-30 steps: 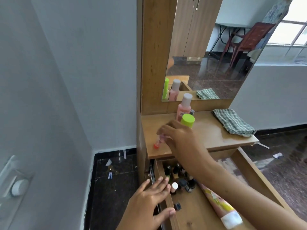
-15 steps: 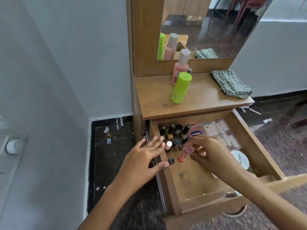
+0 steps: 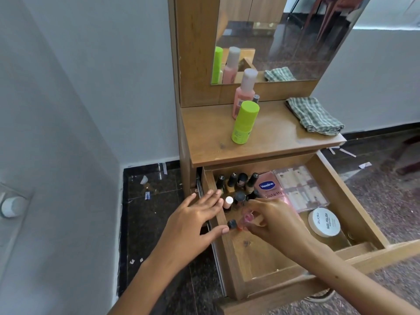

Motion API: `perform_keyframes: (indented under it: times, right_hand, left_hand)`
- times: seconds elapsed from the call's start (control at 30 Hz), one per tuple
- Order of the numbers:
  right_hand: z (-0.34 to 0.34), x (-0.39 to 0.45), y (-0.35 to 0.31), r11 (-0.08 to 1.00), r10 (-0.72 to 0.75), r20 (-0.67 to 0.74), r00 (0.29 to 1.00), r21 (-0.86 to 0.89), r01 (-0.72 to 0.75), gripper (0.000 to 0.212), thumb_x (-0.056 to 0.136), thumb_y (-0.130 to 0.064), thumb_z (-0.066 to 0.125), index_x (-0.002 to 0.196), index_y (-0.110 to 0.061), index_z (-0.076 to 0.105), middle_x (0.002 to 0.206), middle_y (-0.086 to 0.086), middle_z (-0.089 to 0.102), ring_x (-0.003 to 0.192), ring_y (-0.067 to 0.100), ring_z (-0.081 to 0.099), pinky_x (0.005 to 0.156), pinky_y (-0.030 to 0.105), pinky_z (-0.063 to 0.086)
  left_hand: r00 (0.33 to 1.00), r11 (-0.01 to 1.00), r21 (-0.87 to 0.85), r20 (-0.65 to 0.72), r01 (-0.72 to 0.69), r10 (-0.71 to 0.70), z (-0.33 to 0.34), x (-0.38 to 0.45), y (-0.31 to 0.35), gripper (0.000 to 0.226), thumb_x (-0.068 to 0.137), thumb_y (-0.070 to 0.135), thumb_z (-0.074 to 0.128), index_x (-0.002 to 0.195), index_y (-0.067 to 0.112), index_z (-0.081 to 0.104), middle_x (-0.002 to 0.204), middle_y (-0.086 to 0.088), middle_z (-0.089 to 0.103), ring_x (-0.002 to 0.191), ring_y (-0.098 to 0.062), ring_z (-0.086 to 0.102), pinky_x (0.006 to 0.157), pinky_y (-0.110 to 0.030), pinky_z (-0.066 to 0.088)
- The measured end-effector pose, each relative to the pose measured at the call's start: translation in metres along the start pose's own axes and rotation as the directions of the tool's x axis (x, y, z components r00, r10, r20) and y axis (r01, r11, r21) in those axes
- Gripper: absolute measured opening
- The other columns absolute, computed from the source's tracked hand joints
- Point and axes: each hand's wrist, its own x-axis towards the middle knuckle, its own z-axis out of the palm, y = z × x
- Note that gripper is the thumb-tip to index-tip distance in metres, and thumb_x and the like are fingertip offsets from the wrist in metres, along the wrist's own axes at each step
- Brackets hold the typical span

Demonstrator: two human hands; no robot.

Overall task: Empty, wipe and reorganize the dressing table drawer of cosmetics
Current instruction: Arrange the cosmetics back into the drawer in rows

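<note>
Drawer (image 3: pixel 354 192) stays braced by the flat, relaxed left hand (image 3: pixel 193 221). Right hand (image 3: pixel 272 221) fingers pinch a small pink tube (image 3: pixel 246 218); best set it upright beside the dark nail-polish bottles (image 3: pixel 238 185).

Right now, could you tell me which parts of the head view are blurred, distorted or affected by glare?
Head view: the small pink bottle pinched by the right hand is smeared by motion blur; the left hand on the drawer wall is sharper; wide-angle distortion tilts the dressing table edges; daylight looks soft, with a bright reflection in the mirror but no harsh glare.
</note>
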Motion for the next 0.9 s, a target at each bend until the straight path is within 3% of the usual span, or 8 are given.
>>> perform_keyframes:
  times: [0.2, 0.4, 0.53, 0.63, 0.73, 0.8, 0.9]
  right_hand:
    - [0.007, 0.004, -0.002, 1.0, 0.01, 0.007, 1.0, -0.024, -0.01, 0.01, 0.081, -0.024, 0.068, 0.09, -0.027, 0.064, 0.088, -0.012, 0.064, 0.077, 0.01, 0.061, 0.067, 0.031, 0.054]
    - [0.001, 0.0, -0.004, 0.995, 0.043, 0.007, 0.999, -0.094, -0.042, 0.042, 0.082, -0.026, 0.069, 0.122, -0.029, 0.058, 0.114, -0.012, 0.064, 0.102, 0.011, 0.062, 0.081, 0.025, 0.049]
    - [-0.013, -0.003, -0.003, 0.99, 0.056, 0.024, 0.998, -0.13, -0.052, 0.049, 0.083, -0.032, 0.068, 0.129, -0.035, 0.051, 0.124, -0.016, 0.058, 0.111, 0.008, 0.056, 0.088, 0.022, 0.045]
    - [-0.036, -0.002, 0.0, 0.985, 0.097, 0.016, 0.995, -0.145, -0.094, 0.047, 0.082, -0.029, 0.069, 0.126, -0.037, 0.054, 0.118, -0.015, 0.062, 0.104, 0.008, 0.059, 0.085, 0.024, 0.048]
    - [-0.056, 0.002, 0.003, 0.989, 0.117, -0.048, 0.992, -0.081, -0.12, 0.032, 0.081, -0.02, 0.07, 0.11, -0.034, 0.066, 0.103, -0.017, 0.069, 0.085, 0.0, 0.061, 0.072, 0.018, 0.048]
    - [-0.062, 0.007, 0.009, 0.996, 0.088, -0.158, 0.984, -0.003, -0.089, 0.022, 0.078, -0.012, 0.071, 0.09, -0.029, 0.07, 0.09, -0.016, 0.071, 0.077, 0.0, 0.063, 0.068, 0.024, 0.054]
    - [-0.064, 0.023, 0.02, 0.994, 0.077, -0.372, 0.925, 0.098, -0.043, 0.022, 0.075, -0.008, 0.072, 0.087, -0.026, 0.072, 0.081, -0.015, 0.07, 0.074, 0.004, 0.066, 0.065, 0.036, 0.057]
  left_hand:
    - [1.0, 1.0, 0.011, -0.006, 0.012, -0.012, 0.001, 0.0, 0.0, 0.066, 0.077, 0.068, 0.031, 0.133, 0.034, 0.029, 0.145, 0.021, 0.019, 0.129, 0.021, 0.0, 0.104, -0.009, -0.008]
    - [1.0, 1.0, 0.005, -0.001, 0.016, -0.016, 0.001, 0.002, -0.001, 0.067, 0.076, 0.069, 0.032, 0.133, 0.034, 0.029, 0.145, 0.021, 0.019, 0.127, 0.023, -0.001, 0.104, -0.01, -0.006]
    - [0.999, 0.998, 0.06, 0.032, 0.013, -0.015, -0.003, 0.004, 0.0, 0.067, 0.076, 0.072, 0.029, 0.133, 0.038, 0.024, 0.144, 0.026, 0.013, 0.123, 0.027, -0.008, 0.099, -0.004, -0.014]
    - [0.998, 0.998, 0.051, 0.059, 0.024, -0.027, -0.006, 0.003, 0.002, 0.065, 0.077, 0.068, 0.035, 0.133, 0.037, 0.025, 0.142, 0.027, 0.013, 0.12, 0.03, -0.007, 0.096, -0.001, -0.016]
    - [0.996, 0.997, 0.066, 0.078, 0.031, -0.036, -0.008, 0.005, 0.003, 0.062, 0.079, 0.063, 0.043, 0.133, 0.036, 0.028, 0.141, 0.028, 0.013, 0.115, 0.034, -0.006, 0.093, 0.001, -0.017]
    - [0.996, 0.996, 0.083, 0.085, 0.034, -0.041, -0.008, 0.008, 0.003, 0.058, 0.082, 0.059, 0.048, 0.133, 0.036, 0.033, 0.14, 0.029, 0.015, 0.117, 0.032, -0.004, 0.093, 0.001, -0.015]
    - [0.996, 0.995, 0.096, 0.083, 0.036, -0.044, -0.013, 0.012, 0.006, 0.055, 0.084, 0.058, 0.048, 0.133, 0.037, 0.037, 0.138, 0.031, 0.015, 0.122, 0.022, -0.001, 0.094, -0.001, -0.009]
